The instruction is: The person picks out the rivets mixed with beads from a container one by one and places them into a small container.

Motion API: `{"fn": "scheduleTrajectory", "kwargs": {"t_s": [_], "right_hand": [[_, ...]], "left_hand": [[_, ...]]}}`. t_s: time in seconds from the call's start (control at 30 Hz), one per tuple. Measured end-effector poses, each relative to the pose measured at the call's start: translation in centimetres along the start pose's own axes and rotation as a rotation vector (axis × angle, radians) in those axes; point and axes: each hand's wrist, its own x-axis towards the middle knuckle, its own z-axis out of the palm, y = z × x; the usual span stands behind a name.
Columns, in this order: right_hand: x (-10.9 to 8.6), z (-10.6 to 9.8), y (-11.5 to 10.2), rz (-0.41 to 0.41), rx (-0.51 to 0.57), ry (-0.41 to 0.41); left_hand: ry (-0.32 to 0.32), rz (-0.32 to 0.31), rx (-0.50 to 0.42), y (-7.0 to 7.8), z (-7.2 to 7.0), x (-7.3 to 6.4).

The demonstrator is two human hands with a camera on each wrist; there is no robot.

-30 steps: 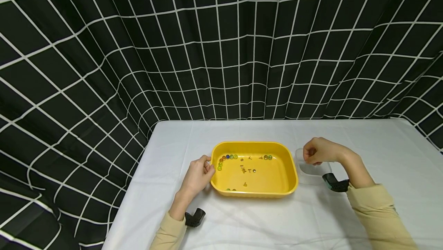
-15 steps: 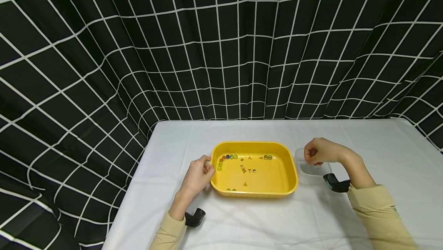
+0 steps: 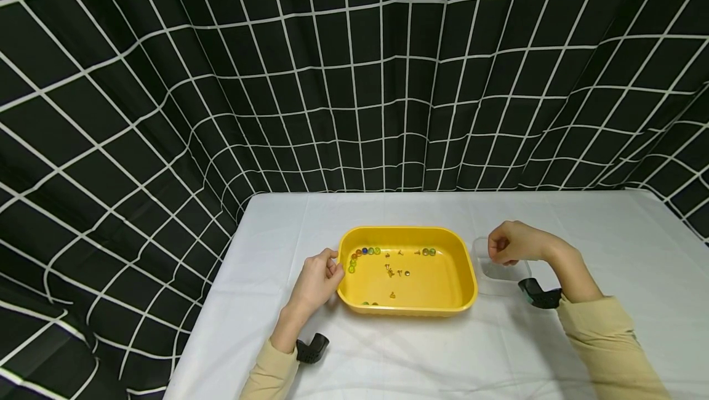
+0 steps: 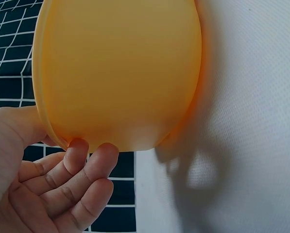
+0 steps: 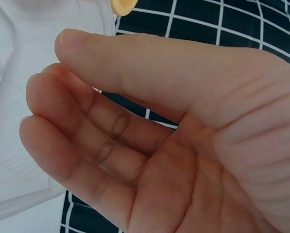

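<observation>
My left hand (image 3: 316,278) holds the left rim of a yellow plastic tub (image 3: 437,289). In the left wrist view the thumb goes over the rim and the fingers lie against the outer wall (image 4: 120,73). Over a clear plastic container (image 3: 501,273), right of the tub, hangs my right hand (image 3: 514,244), fingers curled downward. Its thumb tip meets the index finger in the right wrist view; nothing shows between them. Inside the tub lie several glass marbles (image 3: 364,251), mostly along the back and left walls. Several small brass-coloured pins with flat heads (image 3: 399,272) are scattered on its floor.
A white cloth (image 3: 399,351) covers the table. Behind it hangs a black curtain with a white grid (image 3: 376,92). The clear container stands close beside the tub's right end. Two marbles (image 3: 370,304) sit partly hidden under the tub's near rim.
My right hand has drifted very slightly to the right above the clear container. The left hand, the tub and its contents stay where they were.
</observation>
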Motion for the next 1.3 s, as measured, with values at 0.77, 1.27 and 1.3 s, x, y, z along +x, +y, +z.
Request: {"fn": "scheduleTrajectory", "kwargs": {"t_s": [0.77,1.27,1.3], "right_hand": [[0.0,-0.2,-0.5,0.003,0.01,-0.001],[0.5,-0.1,-1.4,-0.015,-0.029,0.008],[0.5,-0.1,-1.4,-0.016,-0.03,0.009]], "left_hand": [[0.001,0.006,-0.012,0.0,0.0,-0.1],[-0.001,0.002,-0.022,-0.1,0.0,-0.1],[-0.002,-0.001,-0.023,-0.1,0.0,0.0]]}}
